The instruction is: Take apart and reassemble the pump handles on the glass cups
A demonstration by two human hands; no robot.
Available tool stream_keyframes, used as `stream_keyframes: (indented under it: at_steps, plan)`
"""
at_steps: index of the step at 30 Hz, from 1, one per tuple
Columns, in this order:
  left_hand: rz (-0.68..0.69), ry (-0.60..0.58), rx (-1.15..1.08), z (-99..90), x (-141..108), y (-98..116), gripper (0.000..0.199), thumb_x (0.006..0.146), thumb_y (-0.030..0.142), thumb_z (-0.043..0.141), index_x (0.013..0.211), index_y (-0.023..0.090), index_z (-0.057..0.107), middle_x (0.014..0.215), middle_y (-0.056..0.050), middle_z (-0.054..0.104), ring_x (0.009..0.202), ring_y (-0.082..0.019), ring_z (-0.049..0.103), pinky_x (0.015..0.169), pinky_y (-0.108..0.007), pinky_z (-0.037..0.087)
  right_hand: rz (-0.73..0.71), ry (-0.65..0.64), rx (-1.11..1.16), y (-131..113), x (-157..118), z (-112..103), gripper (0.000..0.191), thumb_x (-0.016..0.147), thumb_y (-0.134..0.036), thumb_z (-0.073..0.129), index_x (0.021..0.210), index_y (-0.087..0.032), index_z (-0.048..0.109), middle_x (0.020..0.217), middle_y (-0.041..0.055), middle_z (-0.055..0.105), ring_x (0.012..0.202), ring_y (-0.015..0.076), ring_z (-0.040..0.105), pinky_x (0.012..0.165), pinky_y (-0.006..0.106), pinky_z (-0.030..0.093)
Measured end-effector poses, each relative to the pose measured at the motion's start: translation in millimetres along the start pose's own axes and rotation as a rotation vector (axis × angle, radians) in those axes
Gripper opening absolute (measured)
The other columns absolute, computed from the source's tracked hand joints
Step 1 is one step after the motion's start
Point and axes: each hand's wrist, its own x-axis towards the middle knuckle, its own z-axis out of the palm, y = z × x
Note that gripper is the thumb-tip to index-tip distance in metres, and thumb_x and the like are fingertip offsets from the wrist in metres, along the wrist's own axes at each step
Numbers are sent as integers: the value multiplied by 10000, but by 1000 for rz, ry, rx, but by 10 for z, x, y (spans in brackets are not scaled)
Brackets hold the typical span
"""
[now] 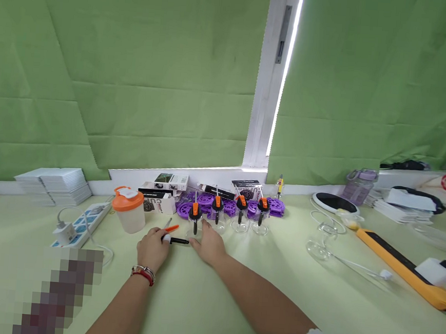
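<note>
My left hand, with a bracelet and red band at the wrist, rests on the pale green table; its fingers are bent at the near end of a black pen-like tool. An orange-handled tool lies just beyond those fingers. My right hand has its thumb toward the tool's other end and its fingers apart beside the leftmost clear glass base. That base carries a black and orange clamp-like part with a thin rod. Three similar ones, including one at the right, stand in a row.
Purple wheels and small boxes lie behind the row. At the left are an orange-lidded shaker, a power strip and white stacks. An orange bar and glass pieces lie at right.
</note>
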Motion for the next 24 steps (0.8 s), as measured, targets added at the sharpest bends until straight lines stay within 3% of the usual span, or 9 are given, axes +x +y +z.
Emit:
stream_keyframes:
  at_steps: [4, 8, 12, 15, 18, 21, 24]
  plan:
    - [-110, 56, 26, -98, -37, 63, 296, 781, 303, 430, 944, 212, 660, 1092, -104, 637, 1012, -312, 568, 823, -435, 402, 75, -13, 23, -14, 128, 91, 834, 843, -477, 488, 1460, -71, 100, 1330, 222, 484, 1065, 329, 577, 832, 414, 448]
    - [-143, 108, 37, -118, -57, 101, 400, 727, 280, 476, 1108, 205, 572, 1095, -123, 631, 1030, -335, 555, 851, -480, 388, 96, 2, 63, -20, 134, 99, 862, 851, -460, 492, 1468, -78, 28, 1339, 220, 479, 1060, 318, 584, 827, 398, 453]
    - [-183, 83, -1, -75, -31, 50, 506, 701, 308, 508, 1191, 185, 539, 1147, -155, 597, 1079, -354, 538, 874, -474, 405, -69, 51, 114, 128, -109, -64, 728, 883, -396, 442, 1469, -128, 104, 1412, 162, 416, 1169, 289, 516, 905, 389, 430]
    - [-218, 44, -97, -13, 22, -39, 559, 736, 388, 492, 1258, 190, 518, 1254, -175, 521, 1119, -349, 529, 902, -467, 420, -238, 127, 58, 510, -417, -346, 541, 907, -325, 369, 1420, -183, 275, 1350, 112, 495, 1150, 255, 524, 931, 385, 423]
    - [-166, -10, -162, 81, 91, -123, 586, 743, 406, 488, 1296, 214, 504, 1316, -156, 484, 1191, -353, 483, 954, -508, 391, -257, 437, -98, 1098, -710, -750, 469, 882, -322, 410, 1331, -187, 393, 1311, 130, 505, 1230, 267, 440, 1030, 442, 333]
    - [-124, -23, -222, 194, 146, -168, 531, 687, 339, 540, 1205, 234, 586, 1324, -118, 494, 1199, -348, 478, 981, -503, 382, -27, 864, -241, 1683, -906, -1175, 653, 808, -416, 529, 1344, -117, 305, 1352, 212, 404, 1303, 318, 322, 1054, 524, 258]
    - [-127, -23, -377, 251, 154, -167, 546, 628, 283, 558, 1162, 179, 604, 1279, -119, 534, 1171, -323, 503, 980, -424, 416, 220, 1067, -273, 2074, -982, -1452, 909, 701, -533, 621, 1372, -86, 203, 1434, 255, 251, 1347, 373, 210, 1043, 570, 222]
